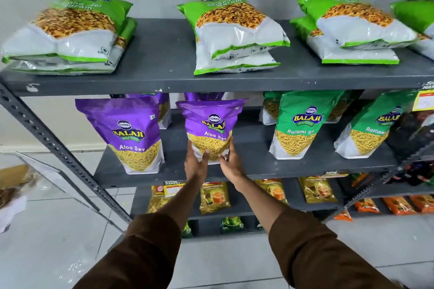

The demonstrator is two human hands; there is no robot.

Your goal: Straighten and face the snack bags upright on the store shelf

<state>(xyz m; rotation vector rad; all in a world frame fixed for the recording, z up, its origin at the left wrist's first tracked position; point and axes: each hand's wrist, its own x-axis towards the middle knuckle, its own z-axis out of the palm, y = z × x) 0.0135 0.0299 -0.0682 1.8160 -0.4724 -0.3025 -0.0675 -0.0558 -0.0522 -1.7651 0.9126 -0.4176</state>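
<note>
A purple Aloo Sev bag (pixel 209 122) stands upright on the middle shelf (pixel 258 166), label facing me. My left hand (pixel 195 162) grips its lower left corner and my right hand (pixel 231 159) grips its lower right side. A second purple Aloo Sev bag (pixel 128 131) stands upright to the left, untouched. More purple bags (pixel 164 110) stand behind these two. Green Ratlami Sev bags (pixel 303 124) (pixel 373 129) stand upright to the right.
Green-and-white snack bags (pixel 237 33) lie flat in stacks on the top shelf (pixel 164 77). Tea packets (pixel 215 197) stand on the lower shelf. A dark rack (pixel 413 148) crowds the right edge. The slotted shelf upright (pixel 47 141) runs diagonally at left over tiled floor.
</note>
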